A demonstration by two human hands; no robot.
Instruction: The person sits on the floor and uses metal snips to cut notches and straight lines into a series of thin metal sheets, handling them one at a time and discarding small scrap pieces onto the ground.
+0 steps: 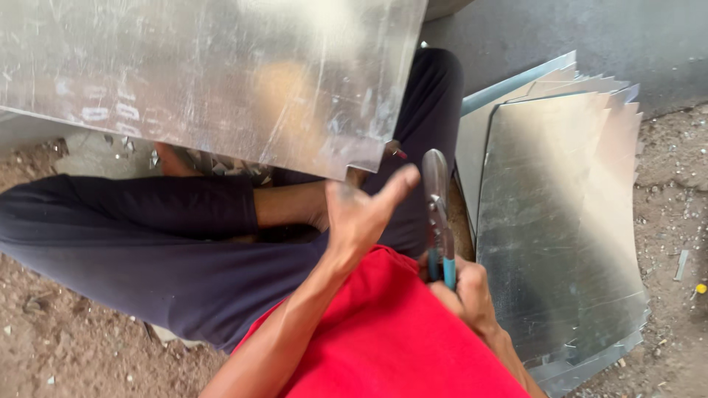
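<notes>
A large shiny metal sheet (206, 74) leans across my crossed legs, and its lower right corner shows a small notch. My left hand (361, 210) is just below that corner, fingers apart and thumb raised, holding nothing. My right hand (464, 291) grips the blue handles of tin snips (437, 214), whose grey jaws point up beside the sheet's corner without touching it. I sit on the ground in dark trousers and a red shirt.
A stack of several cut metal sheets (560, 221) lies on the ground to my right, against a grey wall (590, 37). Small metal offcuts (125, 147) are scattered under the big sheet. Brown dirt (59, 332) surrounds me.
</notes>
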